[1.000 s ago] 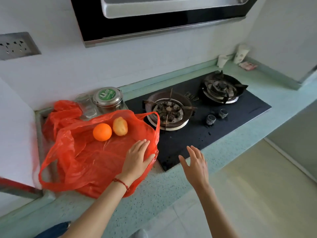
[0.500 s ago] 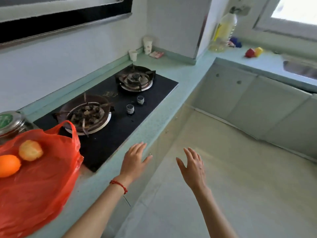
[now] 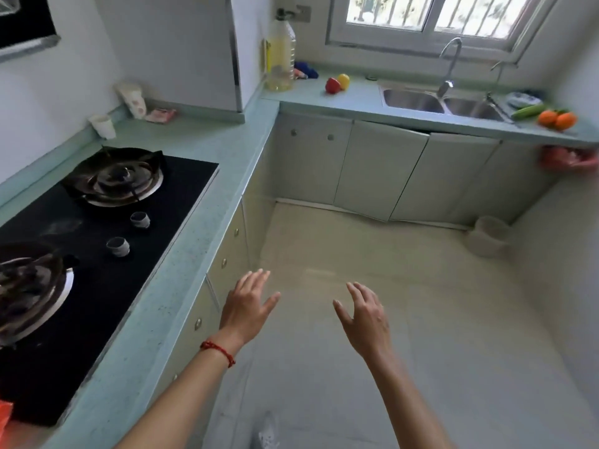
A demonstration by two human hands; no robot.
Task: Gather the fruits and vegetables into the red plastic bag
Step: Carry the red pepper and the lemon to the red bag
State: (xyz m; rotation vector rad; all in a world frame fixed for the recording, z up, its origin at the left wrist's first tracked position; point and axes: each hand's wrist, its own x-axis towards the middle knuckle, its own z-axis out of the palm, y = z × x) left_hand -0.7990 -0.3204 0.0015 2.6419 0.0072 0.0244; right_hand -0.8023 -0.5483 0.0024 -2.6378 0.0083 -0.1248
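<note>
Produce scattered on far counter — red pepper and yellow pepper at 12 o'clock, cucumber and oranges at 2. Red bag corner at 8. Left hand and right hand empty, fingers spread, above floor.

Two hands, left and right, both empty, fingers spread. Two peppers: one red, one yellow. Two oranges. One cucumber. One oil bottle. Two stove burners, two knobs. Two sink basins, one tap. One paper cup. One red bag corner at lower left edge.
</note>
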